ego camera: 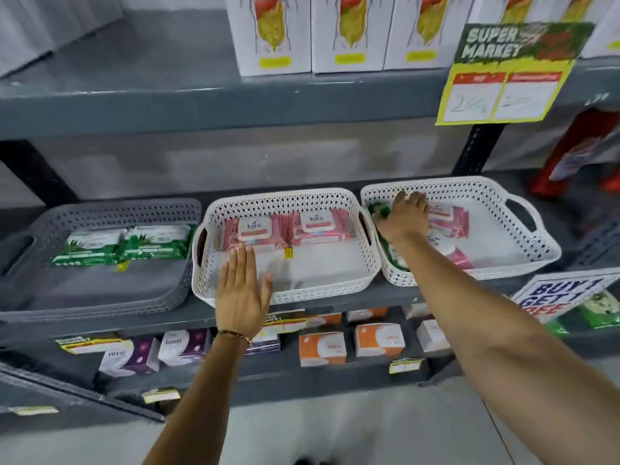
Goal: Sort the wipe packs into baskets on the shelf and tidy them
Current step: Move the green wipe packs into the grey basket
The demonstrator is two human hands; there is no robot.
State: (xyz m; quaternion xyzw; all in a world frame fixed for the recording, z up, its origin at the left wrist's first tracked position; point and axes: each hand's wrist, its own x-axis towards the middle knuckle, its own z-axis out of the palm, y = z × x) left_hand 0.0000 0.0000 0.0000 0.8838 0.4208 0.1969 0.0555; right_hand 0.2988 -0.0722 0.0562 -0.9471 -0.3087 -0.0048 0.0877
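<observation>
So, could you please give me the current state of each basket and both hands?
Grey basket: two green packs side by side, sorted.
Middle white basket: two pink packs side by side, sorted.
Right white basket: green and pink packs mixed, unsorted.
Left hand: open, flat, empty.
Right hand: on a green pack, grip unclear.
</observation>
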